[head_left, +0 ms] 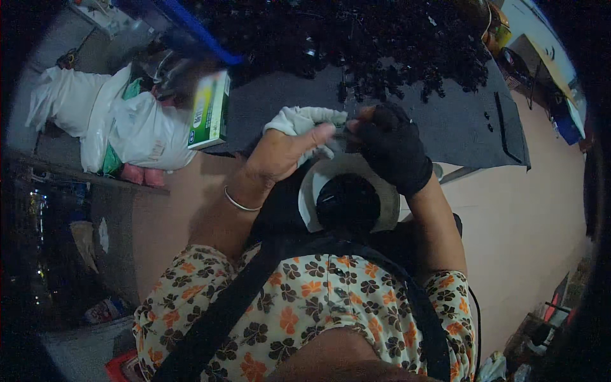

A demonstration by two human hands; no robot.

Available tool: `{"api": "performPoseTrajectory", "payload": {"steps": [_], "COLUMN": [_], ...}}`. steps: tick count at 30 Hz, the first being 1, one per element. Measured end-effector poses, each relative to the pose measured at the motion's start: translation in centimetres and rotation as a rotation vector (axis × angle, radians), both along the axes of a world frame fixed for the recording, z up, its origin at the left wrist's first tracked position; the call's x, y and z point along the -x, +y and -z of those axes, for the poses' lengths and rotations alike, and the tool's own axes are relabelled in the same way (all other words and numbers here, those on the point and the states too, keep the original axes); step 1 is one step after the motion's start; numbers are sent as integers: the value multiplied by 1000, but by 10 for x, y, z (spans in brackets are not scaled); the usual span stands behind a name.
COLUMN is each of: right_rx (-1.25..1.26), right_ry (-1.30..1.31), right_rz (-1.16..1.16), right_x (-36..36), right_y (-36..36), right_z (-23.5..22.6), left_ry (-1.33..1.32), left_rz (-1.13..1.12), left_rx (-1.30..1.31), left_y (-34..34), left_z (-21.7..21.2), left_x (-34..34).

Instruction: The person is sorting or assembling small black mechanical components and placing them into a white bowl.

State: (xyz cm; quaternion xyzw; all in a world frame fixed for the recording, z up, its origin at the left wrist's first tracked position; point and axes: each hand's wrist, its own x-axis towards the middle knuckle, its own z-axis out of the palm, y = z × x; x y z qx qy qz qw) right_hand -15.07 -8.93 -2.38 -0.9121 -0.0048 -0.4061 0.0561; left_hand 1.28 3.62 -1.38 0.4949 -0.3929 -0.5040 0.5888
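Left hand (286, 149) pinching white glove (305, 121) at 12 o'clock of round dish (382, 213) | right hand (388, 149), black-gloved, gripping its cuff edge | best: tug evenly, hands close | green box (210, 111) at 10 o'clock

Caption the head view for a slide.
Bare left hand and black-gloved right hand hold a white cloth above a round black part.

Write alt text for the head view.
A bare left hand and a black-gloved right hand work together at a white cloth above a round white-rimmed black object, over a dark mat.
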Motion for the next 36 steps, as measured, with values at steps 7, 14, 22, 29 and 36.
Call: {"api": "performPoseTrajectory", "payload": {"steps": [7, 14, 22, 29, 36], "right_rx": [-109, 119, -677, -671, -317], "right_ry": [144, 70, 157, 485, 162], "right_rz": [63, 46, -71, 2, 467], "right_x": [-2, 0, -6, 7, 11], "right_y": [3, 7, 13, -1, -34], "right_z": [6, 12, 7, 1, 5], "left_ry": [-268, -82, -503, -521, -1522], "left_rz": [-80, -89, -156, 45, -250], "left_rx": [-16, 25, 54, -7, 63], "left_y": [1, 1, 5, 0, -62], "left_z": [4, 7, -2, 3, -10], "left_x": [2, 3, 13, 2, -49]}}
